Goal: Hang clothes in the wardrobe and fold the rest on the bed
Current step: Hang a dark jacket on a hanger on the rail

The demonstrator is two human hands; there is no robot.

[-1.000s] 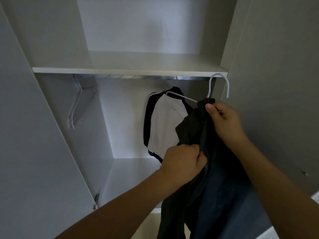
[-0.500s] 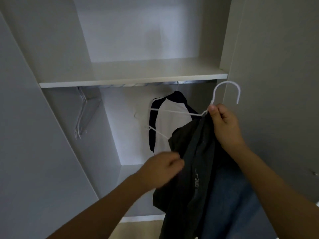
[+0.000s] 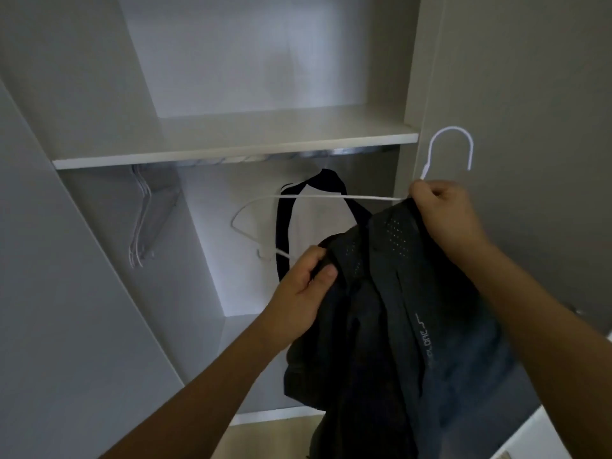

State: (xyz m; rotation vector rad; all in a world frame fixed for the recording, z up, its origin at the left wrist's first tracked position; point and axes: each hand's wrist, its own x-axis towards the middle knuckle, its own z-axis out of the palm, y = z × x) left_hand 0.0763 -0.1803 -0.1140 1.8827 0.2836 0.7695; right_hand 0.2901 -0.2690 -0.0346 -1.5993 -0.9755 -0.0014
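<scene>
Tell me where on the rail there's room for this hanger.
The rail is bare between the spare hangers at its left end and the hung white-and-black shirt. It is crowded to the right, where that shirt hangs close to the wardrobe's side panel, and the held dark garment blocks the view.

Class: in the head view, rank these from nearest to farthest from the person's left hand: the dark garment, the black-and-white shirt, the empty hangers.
1. dark garment: gripped by the left hand.
2. black-and-white shirt: hanging just behind.
3. empty hangers: far left on the rail.

Dark garment (image 3: 381, 326) hem cut off at bottom edge.
</scene>
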